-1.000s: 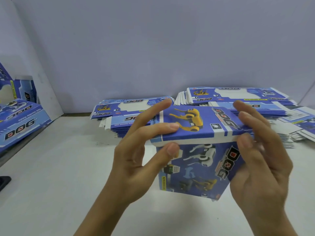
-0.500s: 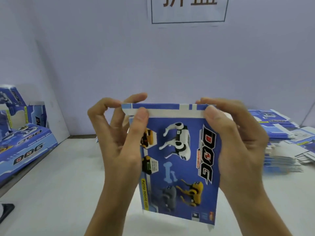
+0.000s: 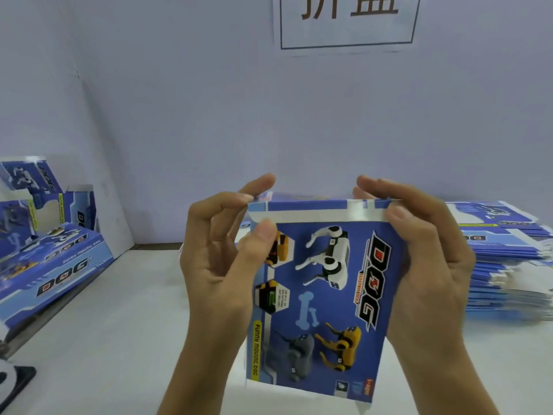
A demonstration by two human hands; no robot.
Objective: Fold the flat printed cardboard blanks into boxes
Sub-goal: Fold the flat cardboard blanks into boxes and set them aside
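A pale lilac wall (image 3: 179,115) fills the upper half of the view, and at 12 o'clock on it hangs a white sign (image 3: 347,22) with a thin dark border and large brown characters, cut off by the top edge. Below the wall a white table (image 3: 119,339) spreads across the lower half.

At 3 o'clock a tall stack of flat blanks (image 3: 508,265), blue printed with white edges, lies on the table against the wall. At 9 o'clock a folded box (image 3: 45,265) with "DOG" lettering lies tilted on the table's left edge, and just behind it stand more folded boxes (image 3: 39,199), upright near the left wall panel. At 8 o'clock, in the corner, a dark object (image 3: 18,375) shows only in part; what it is cannot be told.

In the centre, held up above the table, is the half-folded box (image 3: 323,295): a blue panel facing the camera, printed with a white robot dog, a grey and a yellow dog, a pale bone and "DOG" running sideways. Its top flap, white with blue bands, is bent over away from the viewer along the upper edge.

The left hand (image 3: 218,265) grasps the box's upper left corner at 10 o'clock, thumb pressed on the front face and curled fingers behind the flap. The right hand (image 3: 431,265) grasps the upper right corner at 2 o'clock, thumb on the flap's front end and fingers curled over the top edge, palm along the box's right side.
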